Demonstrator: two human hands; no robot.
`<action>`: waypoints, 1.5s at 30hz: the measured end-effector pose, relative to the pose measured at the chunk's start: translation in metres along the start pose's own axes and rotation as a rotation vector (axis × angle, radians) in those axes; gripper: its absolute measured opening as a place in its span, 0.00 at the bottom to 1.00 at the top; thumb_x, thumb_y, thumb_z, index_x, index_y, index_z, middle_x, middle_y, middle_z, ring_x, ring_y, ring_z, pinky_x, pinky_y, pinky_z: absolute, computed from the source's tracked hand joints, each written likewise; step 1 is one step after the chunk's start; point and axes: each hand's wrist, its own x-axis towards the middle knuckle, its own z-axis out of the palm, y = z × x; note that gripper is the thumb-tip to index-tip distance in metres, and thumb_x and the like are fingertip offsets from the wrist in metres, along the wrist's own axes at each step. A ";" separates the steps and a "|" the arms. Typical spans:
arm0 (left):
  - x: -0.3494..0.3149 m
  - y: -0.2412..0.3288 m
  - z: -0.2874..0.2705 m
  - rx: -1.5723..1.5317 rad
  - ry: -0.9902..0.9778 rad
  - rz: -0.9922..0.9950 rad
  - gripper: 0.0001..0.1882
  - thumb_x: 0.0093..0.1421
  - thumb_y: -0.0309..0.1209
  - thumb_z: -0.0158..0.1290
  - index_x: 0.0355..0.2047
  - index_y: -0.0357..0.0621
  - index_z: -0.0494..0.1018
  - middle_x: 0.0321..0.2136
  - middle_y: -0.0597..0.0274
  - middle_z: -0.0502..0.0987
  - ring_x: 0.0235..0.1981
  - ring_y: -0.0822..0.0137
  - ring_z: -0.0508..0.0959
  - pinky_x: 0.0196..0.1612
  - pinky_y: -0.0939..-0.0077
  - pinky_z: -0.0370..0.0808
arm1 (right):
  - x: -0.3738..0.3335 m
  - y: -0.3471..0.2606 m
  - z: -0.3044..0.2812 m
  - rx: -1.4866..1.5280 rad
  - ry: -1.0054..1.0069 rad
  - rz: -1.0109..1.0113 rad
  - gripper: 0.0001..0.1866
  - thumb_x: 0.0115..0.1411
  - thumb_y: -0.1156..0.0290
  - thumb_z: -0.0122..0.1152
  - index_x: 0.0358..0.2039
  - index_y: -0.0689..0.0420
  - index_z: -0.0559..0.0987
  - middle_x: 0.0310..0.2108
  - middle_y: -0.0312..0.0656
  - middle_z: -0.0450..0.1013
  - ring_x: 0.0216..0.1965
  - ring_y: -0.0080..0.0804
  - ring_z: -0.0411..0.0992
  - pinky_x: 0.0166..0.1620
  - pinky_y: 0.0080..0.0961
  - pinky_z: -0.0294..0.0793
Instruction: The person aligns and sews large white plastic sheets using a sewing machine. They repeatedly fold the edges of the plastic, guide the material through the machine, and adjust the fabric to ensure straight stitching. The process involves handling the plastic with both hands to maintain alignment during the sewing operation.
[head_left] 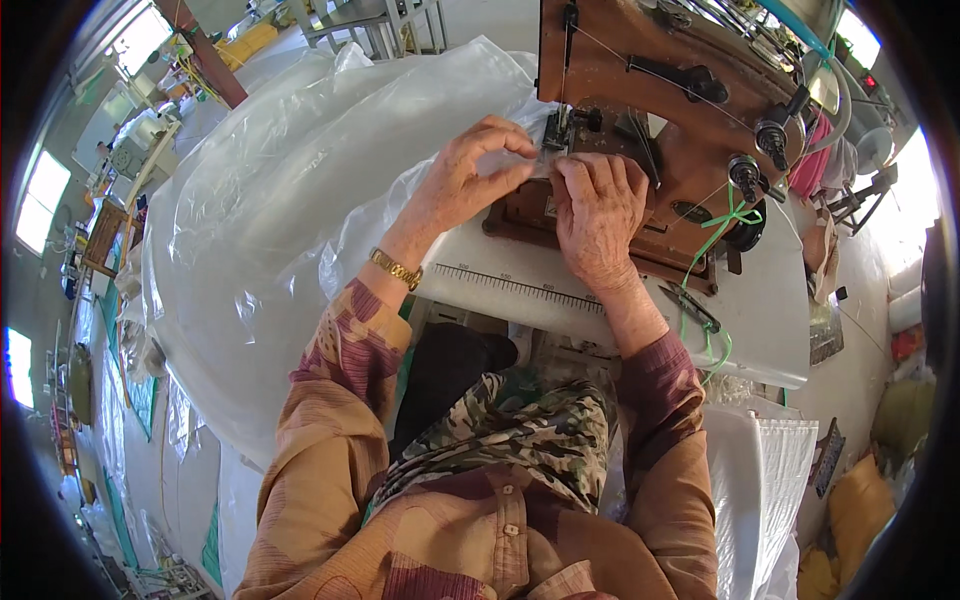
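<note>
A brown sewing machine (665,120) stands in front of me, its presser foot (560,130) just beyond my fingertips. Close to the foot, my left hand (465,180) curves its thumb and forefinger together in a pinch; what lies between the tips is too small to make out. My right hand (600,205) is closed, fingers curled down at the front of the foot, with a bit of clear film at its tips. A large clear plastic sheet (290,190) spreads over the table on the left and runs under my left wrist toward the needle.
Dark thread snips (692,308) lie right of my right wrist, near a green string (715,240) tied to the machine. A printed ruler scale (530,285) runs along the white table's front. Folded white sheeting (765,490) hangs at the lower right. A metal stool (375,20) stands beyond.
</note>
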 end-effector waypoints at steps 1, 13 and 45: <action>-0.002 0.000 0.000 0.046 -0.001 0.079 0.09 0.55 0.28 0.61 0.36 0.36 0.77 0.38 0.62 0.78 0.42 0.62 0.77 0.46 0.69 0.74 | -0.001 0.000 0.000 -0.011 -0.009 0.003 0.09 0.56 0.72 0.62 0.38 0.52 0.76 0.37 0.35 0.72 0.41 0.36 0.70 0.51 0.41 0.62; 0.001 -0.021 0.006 0.193 0.017 0.115 0.06 0.59 0.25 0.58 0.33 0.36 0.74 0.35 0.55 0.78 0.36 0.57 0.77 0.42 0.65 0.73 | 0.002 -0.005 0.009 -0.054 0.008 0.094 0.10 0.58 0.71 0.59 0.42 0.53 0.76 0.40 0.37 0.72 0.41 0.38 0.70 0.44 0.37 0.62; 0.025 -0.025 0.006 0.092 -0.115 -0.297 0.12 0.55 0.32 0.58 0.27 0.32 0.74 0.19 0.66 0.71 0.25 0.78 0.69 0.29 0.75 0.69 | -0.007 0.005 0.014 -0.139 0.046 -0.045 0.12 0.53 0.64 0.68 0.36 0.54 0.79 0.41 0.35 0.69 0.40 0.34 0.69 0.44 0.33 0.64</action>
